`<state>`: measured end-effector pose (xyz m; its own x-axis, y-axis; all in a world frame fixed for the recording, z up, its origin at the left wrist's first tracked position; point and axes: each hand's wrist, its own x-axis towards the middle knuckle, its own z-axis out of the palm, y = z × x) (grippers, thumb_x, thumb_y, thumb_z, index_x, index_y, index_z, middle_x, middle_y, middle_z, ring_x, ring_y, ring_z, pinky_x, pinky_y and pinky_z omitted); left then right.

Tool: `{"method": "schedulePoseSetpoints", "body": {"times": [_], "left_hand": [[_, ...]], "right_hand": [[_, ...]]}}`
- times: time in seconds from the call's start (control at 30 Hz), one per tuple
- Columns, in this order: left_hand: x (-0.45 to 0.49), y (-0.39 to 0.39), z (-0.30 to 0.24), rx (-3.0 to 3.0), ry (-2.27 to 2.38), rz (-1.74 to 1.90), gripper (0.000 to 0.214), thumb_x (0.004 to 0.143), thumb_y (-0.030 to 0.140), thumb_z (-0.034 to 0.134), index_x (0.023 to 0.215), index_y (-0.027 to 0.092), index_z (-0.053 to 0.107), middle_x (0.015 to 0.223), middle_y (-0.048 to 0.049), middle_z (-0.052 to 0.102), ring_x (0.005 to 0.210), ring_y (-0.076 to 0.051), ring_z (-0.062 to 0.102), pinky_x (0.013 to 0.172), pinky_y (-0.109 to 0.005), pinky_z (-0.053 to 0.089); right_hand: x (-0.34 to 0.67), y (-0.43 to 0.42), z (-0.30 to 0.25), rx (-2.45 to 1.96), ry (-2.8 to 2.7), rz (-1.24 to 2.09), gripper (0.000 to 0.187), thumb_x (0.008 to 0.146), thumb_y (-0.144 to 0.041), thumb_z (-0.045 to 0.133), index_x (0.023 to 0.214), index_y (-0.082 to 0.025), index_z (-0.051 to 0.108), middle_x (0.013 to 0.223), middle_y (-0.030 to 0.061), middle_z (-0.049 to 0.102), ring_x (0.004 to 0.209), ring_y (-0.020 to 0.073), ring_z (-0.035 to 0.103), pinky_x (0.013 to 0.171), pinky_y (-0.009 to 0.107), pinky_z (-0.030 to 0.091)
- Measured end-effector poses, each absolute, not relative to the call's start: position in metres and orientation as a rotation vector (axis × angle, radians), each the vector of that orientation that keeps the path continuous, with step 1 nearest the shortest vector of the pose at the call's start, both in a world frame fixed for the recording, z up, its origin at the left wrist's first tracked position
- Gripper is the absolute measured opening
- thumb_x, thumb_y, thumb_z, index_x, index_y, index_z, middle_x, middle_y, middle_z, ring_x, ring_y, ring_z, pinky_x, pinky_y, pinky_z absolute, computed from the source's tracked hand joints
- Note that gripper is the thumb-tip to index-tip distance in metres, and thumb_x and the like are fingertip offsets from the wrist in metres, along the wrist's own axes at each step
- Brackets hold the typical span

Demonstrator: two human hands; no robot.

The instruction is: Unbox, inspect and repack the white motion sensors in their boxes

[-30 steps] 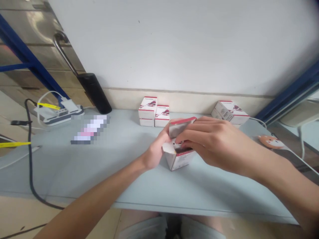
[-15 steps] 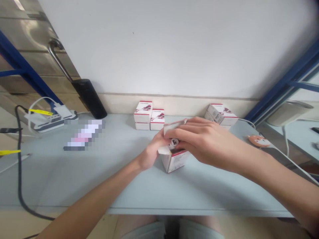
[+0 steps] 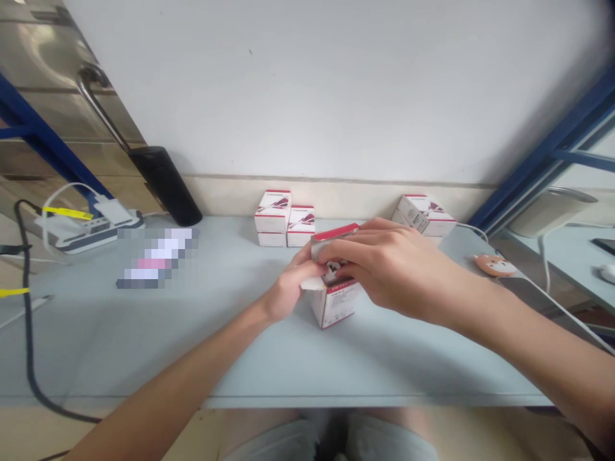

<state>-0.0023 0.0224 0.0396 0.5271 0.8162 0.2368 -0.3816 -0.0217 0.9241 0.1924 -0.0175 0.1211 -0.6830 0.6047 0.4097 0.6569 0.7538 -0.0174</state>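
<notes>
Small white-and-red cardboard box (image 3: pixel 337 306) standing upright at the centre of the pale blue table (image 3: pixel 192 333), its red-edged lid flap (image 3: pixel 335 232) raised. Left hand (image 3: pixel 287 289), at 9 o'clock of the box, closed around its left side. Right hand (image 3: pixel 387 264), from 3 o'clock, fingers curled narrowly over the open mouth; any pinch is hidden. Stacked matching boxes (image 3: pixel 283 218) at 11 o'clock, another pair (image 3: pixel 425 215) at 1 o'clock.

Right hand (image 3: pixel 384 269) blankets the mouth of the small carton (image 3: pixel 336 306) — contents hidden. Left hand (image 3: pixel 288 291) masks its far side. Pixelated patch (image 3: pixel 154 259) on the bench (image 3: pixel 202 346) — unidentifiable.
</notes>
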Motion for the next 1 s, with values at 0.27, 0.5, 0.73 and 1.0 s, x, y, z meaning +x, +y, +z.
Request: {"method": "schedulePoseSetpoints", "body": {"times": [0.27, 0.5, 0.73, 1.0], "left_hand": [[-0.002, 0.021, 0.044, 1.242, 0.404, 0.953, 0.055, 0.085, 0.024, 0.060, 0.140, 0.022, 0.063, 0.119, -0.0083, 0.075, 0.113, -0.033, 0.068, 0.097, -0.045, 0.049], [-0.005, 0.017, 0.057, 1.324, 0.551, 1.274, 0.049, 0.078, 0.018, 0.061, 0.126, 0.026, 0.060, 0.112, -0.0045, 0.073, 0.096, -0.027, 0.067, 0.079, -0.038, 0.050], [-0.011, 0.021, 0.055, 1.361, 0.731, 1.194, 0.043, 0.086, 0.018, 0.062, 0.128, 0.030, 0.064, 0.112, -0.0008, 0.070, 0.088, -0.022, 0.061, 0.080, -0.036, 0.046], [-0.010, 0.016, 0.046, 1.266, 0.782, 1.191, 0.040, 0.093, 0.024, 0.065, 0.132, 0.033, 0.066, 0.123, -0.0013, 0.070, 0.110, -0.027, 0.063, 0.094, -0.039, 0.048]], "right_hand": [[0.246, -0.010, 0.105, -0.952, -1.998, -0.128, 0.015, 0.102, -0.022, 0.062, 0.107, -0.027, 0.074, 0.104, 0.0055, 0.076, 0.094, 0.0244, 0.072, 0.083, 0.039, 0.057], [0.295, 0.022, 0.014, -1.774, -2.088, -0.046, 0.033, 0.101, -0.047, 0.062, 0.119, -0.022, 0.075, 0.103, 0.0067, 0.077, 0.076, 0.0206, 0.073, 0.065, 0.032, 0.053], [0.273, 0.023, 0.016, -1.629, -1.981, 0.097, 0.022, 0.100, -0.036, 0.064, 0.111, -0.022, 0.076, 0.099, 0.0059, 0.078, 0.076, 0.0201, 0.073, 0.069, 0.033, 0.057], [0.205, -0.021, 0.098, -0.892, -2.116, -0.135, 0.018, 0.102, -0.018, 0.065, 0.119, -0.023, 0.069, 0.105, 0.0062, 0.076, 0.092, 0.0188, 0.072, 0.082, 0.031, 0.059]]}}
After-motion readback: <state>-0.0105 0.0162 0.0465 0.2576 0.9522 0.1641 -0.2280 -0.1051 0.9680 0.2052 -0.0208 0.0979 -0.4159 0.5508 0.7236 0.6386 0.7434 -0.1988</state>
